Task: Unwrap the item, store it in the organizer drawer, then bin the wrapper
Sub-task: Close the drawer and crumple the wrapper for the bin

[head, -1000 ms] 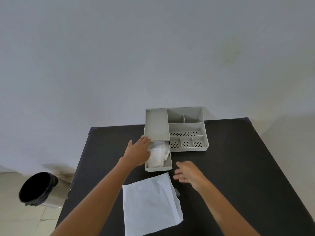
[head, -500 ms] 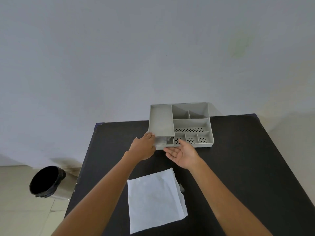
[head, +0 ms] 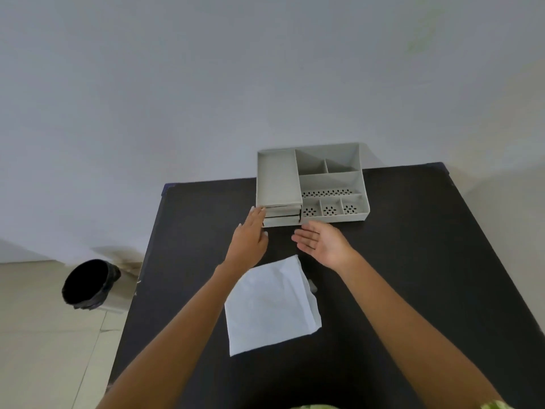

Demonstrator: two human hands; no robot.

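- Organizer (head: pixel 330 184): a grey plastic desk organizer at the far edge of the desk (head: pixel 413 261), its open compartments to the right and a drawer stack on the left.
- Drawers (head: pixel 281 216): two shallow fronts, one above the other, under the flat left tray. Both sit flush with the front face, so they read as pushed in.
- Item: not visible. Judged to be inside one of the shut drawers, since nothing but the paper lies loose on the desk; you cannot tell which drawer.
- Your left hand (head: pixel 250 240): flat, fingers extended and held together, fingertips touching the left front corner of the drawer stack. It looks placed to steady the organizer against sliding.
- Your right hand (head: pixel 321 242): palm up, fingers loosely spread, holding nothing. It hovers just in front of the drawer fronts, clear of them.
- Wrapper (head: pixel 271 305): a white, lightly creased sheet lying opened flat near the middle of the desk, nearer you than both hands, with no hand on it.
- Bin (head: pixel 88 283): black-lined, mouth open, on the floor off the left edge of the desk.
- Stage, as a judgement: storing is done; only binning remains. You would gather the sheet and carry it left, off the desk.
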